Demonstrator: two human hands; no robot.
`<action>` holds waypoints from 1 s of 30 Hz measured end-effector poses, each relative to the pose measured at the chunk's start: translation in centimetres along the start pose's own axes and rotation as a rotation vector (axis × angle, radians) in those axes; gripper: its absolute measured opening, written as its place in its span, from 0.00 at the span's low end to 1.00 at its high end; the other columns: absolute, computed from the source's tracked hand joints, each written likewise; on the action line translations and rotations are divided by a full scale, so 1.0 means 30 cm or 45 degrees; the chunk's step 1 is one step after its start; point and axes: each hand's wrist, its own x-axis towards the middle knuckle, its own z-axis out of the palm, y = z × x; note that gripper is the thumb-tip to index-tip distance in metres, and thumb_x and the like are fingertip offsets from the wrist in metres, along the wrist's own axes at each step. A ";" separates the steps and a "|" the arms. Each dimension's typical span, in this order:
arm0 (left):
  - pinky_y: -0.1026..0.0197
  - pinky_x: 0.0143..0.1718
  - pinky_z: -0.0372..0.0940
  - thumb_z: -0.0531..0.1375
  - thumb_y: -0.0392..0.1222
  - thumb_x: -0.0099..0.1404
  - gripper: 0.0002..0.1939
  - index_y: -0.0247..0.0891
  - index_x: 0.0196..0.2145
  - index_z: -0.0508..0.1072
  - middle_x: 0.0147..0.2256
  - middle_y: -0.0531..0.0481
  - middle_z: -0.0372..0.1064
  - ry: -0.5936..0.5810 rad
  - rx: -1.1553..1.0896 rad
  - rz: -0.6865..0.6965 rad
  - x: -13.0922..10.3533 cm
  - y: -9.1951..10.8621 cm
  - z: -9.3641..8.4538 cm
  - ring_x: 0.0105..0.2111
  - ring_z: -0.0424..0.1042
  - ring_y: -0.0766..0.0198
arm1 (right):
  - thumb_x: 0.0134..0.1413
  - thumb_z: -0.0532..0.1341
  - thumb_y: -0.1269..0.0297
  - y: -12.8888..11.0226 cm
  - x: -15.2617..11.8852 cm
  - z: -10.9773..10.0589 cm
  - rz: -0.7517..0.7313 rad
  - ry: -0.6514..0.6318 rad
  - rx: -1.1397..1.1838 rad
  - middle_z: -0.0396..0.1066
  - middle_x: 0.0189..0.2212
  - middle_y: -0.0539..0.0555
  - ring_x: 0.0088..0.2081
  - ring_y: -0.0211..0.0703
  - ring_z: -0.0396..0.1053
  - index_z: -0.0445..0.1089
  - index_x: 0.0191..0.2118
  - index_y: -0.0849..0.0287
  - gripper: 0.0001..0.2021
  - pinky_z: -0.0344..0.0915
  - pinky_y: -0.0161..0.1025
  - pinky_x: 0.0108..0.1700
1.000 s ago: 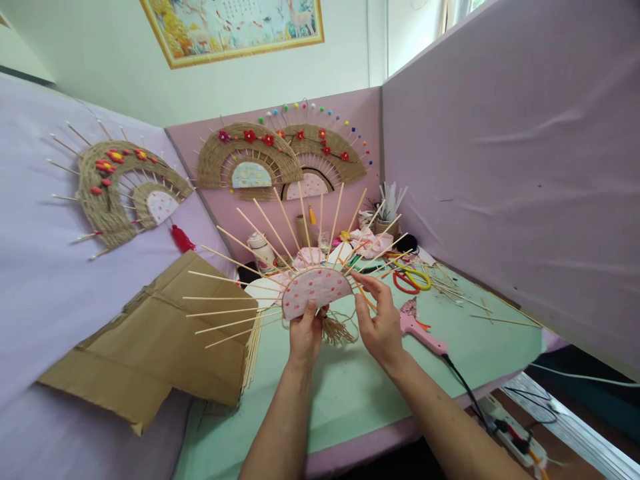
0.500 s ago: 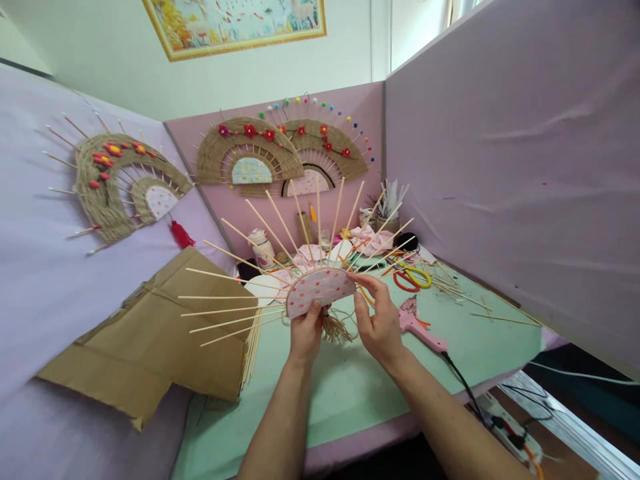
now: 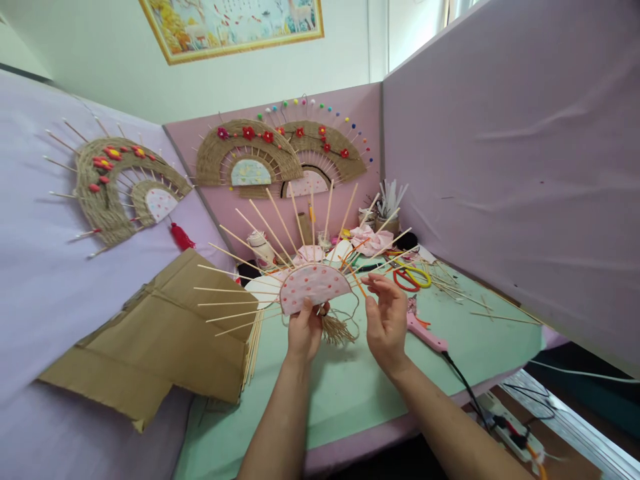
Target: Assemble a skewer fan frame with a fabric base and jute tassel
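My left hand (image 3: 305, 331) pinches the lower edge of a half-round piece (image 3: 315, 288) covered in pale fabric with red spots, thumb in front and fingers behind. Thin wooden sticks (image 3: 240, 249) fan out from its curved edge, to the left, up and right. Below the piece hangs a bundle of twine (image 3: 339, 329), with a loose strand looping at the right. To the right of the piece, apart from it, my right hand (image 3: 387, 320) is raised with its fingers curved and apart, holding nothing.
A pink glue gun (image 3: 426, 333) lies right of my right hand, behind it yellow-handled scissors (image 3: 417, 275) and loose sticks. Flat cardboard (image 3: 165, 333) covers the table's left side. Finished woven fans (image 3: 250, 150) hang on the panels.
My right hand has moved away from the piece's right edge, to the right. The fabric piece has shifted slightly left and turned a little, its sticks moving with it.
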 end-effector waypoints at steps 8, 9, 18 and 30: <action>0.61 0.36 0.69 0.73 0.46 0.52 0.16 0.39 0.35 0.74 0.29 0.55 0.74 0.027 -0.108 -0.086 0.020 0.008 -0.019 0.29 0.73 0.68 | 0.56 0.64 0.64 0.025 0.034 -0.042 0.155 0.121 -0.167 0.69 0.32 0.51 0.34 0.41 0.70 0.68 0.39 0.56 0.06 0.70 0.41 0.39; 0.61 0.36 0.69 0.73 0.46 0.53 0.16 0.38 0.34 0.74 0.29 0.54 0.74 0.029 -0.111 -0.093 0.020 0.008 -0.020 0.29 0.73 0.68 | 0.56 0.64 0.63 0.020 0.035 -0.046 0.165 0.077 -0.193 0.71 0.31 0.51 0.33 0.41 0.71 0.69 0.37 0.57 0.05 0.70 0.40 0.37; 0.61 0.35 0.69 0.75 0.46 0.48 0.21 0.38 0.37 0.75 0.33 0.53 0.76 0.011 -0.075 -0.075 0.006 0.006 -0.001 0.29 0.73 0.67 | 0.64 0.56 0.58 -0.051 0.021 -0.039 0.084 -0.427 -0.479 0.58 0.14 0.42 0.16 0.35 0.54 0.73 0.55 0.59 0.19 0.54 0.34 0.22; 0.61 0.36 0.68 0.74 0.45 0.51 0.19 0.40 0.39 0.75 0.35 0.52 0.76 -0.015 -0.062 -0.049 0.000 0.006 0.007 0.31 0.73 0.66 | 0.67 0.52 0.54 -0.025 0.010 -0.042 0.023 -0.524 -0.665 0.60 0.14 0.44 0.16 0.35 0.54 0.69 0.60 0.63 0.24 0.53 0.33 0.23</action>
